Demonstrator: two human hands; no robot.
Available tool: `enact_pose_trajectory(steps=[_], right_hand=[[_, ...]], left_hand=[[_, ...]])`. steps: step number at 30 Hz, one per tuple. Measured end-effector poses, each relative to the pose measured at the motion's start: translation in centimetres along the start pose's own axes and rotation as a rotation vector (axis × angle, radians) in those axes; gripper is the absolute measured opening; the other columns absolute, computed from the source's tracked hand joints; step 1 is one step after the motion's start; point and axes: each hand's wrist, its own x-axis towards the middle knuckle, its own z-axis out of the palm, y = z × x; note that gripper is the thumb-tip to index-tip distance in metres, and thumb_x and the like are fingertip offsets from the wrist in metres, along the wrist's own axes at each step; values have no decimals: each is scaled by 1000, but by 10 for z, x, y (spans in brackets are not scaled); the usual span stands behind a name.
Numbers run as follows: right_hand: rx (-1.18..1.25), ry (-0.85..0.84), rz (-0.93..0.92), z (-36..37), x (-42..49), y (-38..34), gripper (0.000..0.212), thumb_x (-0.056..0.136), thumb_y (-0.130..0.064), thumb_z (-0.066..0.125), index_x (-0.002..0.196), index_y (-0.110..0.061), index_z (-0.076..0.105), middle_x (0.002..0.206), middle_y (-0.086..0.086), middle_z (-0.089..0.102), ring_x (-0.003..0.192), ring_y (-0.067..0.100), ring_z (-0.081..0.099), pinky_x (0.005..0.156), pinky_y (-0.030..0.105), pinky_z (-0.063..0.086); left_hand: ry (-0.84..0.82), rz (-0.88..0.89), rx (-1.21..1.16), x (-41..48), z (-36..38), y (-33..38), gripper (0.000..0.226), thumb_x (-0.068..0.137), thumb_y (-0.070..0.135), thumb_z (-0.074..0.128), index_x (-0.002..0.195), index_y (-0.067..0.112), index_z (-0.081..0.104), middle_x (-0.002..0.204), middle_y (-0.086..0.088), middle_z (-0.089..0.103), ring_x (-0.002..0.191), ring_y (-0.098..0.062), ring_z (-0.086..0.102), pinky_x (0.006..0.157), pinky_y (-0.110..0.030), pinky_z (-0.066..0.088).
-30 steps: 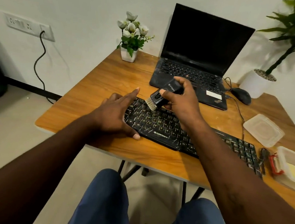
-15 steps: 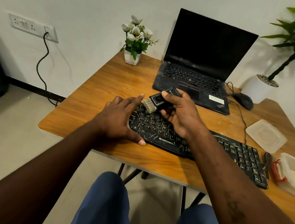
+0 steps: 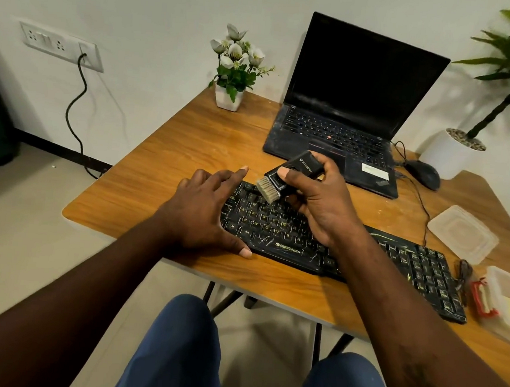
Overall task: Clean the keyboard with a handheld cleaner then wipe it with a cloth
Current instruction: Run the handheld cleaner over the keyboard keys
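A black keyboard (image 3: 281, 226) with yellow lettering lies along the front of the wooden table (image 3: 162, 185). My right hand (image 3: 317, 205) grips a black handheld cleaner (image 3: 295, 172) with a pale brush head; the bristles point down-left over the keyboard's upper left keys. My left hand (image 3: 203, 210) rests with straight fingers on the keyboard's left end, thumb along its front edge. No cloth is visible.
An open black laptop (image 3: 347, 109) stands behind the keyboard, a mouse (image 3: 423, 174) to its right. A flower pot (image 3: 228, 98) sits at the back left. A plastic lid (image 3: 460, 233), a plastic box (image 3: 509, 305) and a red tool (image 3: 482, 299) lie at the right.
The cleaner's brush has shifted slightly along the upper left keys. My left hand stays on the keyboard's left end. The camera has tilted a little.
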Motion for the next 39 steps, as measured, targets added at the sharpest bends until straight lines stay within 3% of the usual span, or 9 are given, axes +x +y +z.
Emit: enact_pose_trajectory(steps=[3, 6, 9, 12, 15, 19, 21, 27, 39], right_hand=[[6, -24, 15, -3, -4, 2, 65, 77, -15, 88, 132, -29, 55, 121, 4, 70, 105, 25, 73, 87, 42, 60], [22, -56, 16, -2, -8, 3, 67, 78, -13, 87, 135, -26, 54, 121, 4, 69, 100, 21, 74, 73, 29, 57], [36, -94, 16, 1, -13, 4, 67, 78, -11, 86, 135, -24, 54, 121, 7, 69, 101, 22, 74, 77, 30, 58], [52, -119, 15, 5, -15, 6, 67, 77, -8, 86, 134, -22, 54, 119, 12, 71, 101, 25, 75, 82, 37, 61], [37, -125, 15, 4, -15, 4, 67, 78, -11, 86, 135, -23, 53, 119, 16, 71, 102, 29, 75, 81, 40, 61], [-17, -119, -1, -2, -18, -1, 68, 82, -8, 83, 139, -24, 48, 113, 13, 73, 95, 27, 76, 62, 30, 57], [-42, -129, -11, -5, -20, -3, 72, 81, -7, 84, 140, -24, 47, 109, 12, 75, 94, 27, 77, 66, 33, 59], [-82, -90, -29, -11, -21, -2, 78, 77, -2, 86, 139, -29, 47, 117, 12, 72, 104, 31, 74, 88, 59, 59], [-126, -22, -51, -13, -22, -4, 78, 77, 0, 85, 137, -31, 48, 111, 5, 71, 102, 24, 73, 86, 49, 63]], left_hand=[[23, 2, -94, -4, -1, 1, 144, 45, 105, 51, 157, 48, -19, 169, 5, 13, 145, -24, 17, 114, -52, 24], [206, -29, -280, -10, -5, 3, 123, 59, 97, 52, 161, 47, 7, 165, 6, 27, 146, -20, 19, 111, -54, 27], [451, -11, -347, -17, -6, 9, 97, 71, 86, 57, 154, 37, 39, 143, 16, 52, 131, -7, 29, 102, -47, 33], [526, 74, -292, -18, -6, 29, 84, 75, 79, 60, 141, 28, 57, 111, 26, 51, 112, 0, 32, 93, -44, 38], [641, 79, -242, -11, -6, 45, 68, 78, 72, 63, 127, 25, 67, 101, 18, 55, 104, -7, 41, 87, -40, 37], [677, 36, -173, -3, -3, 56, 61, 78, 70, 62, 118, 24, 71, 102, 11, 70, 102, -16, 50, 84, -40, 36], [688, 24, -158, -1, -2, 61, 62, 78, 70, 61, 117, 23, 72, 103, 9, 73, 103, -17, 50, 83, -39, 35], [740, 43, -158, 1, 6, 70, 58, 77, 65, 68, 114, 20, 72, 103, 7, 74, 102, -20, 52, 82, -40, 35], [774, 87, -64, 7, 9, 73, 61, 80, 66, 66, 116, 18, 72, 100, 4, 74, 103, -21, 53, 83, -42, 34]])
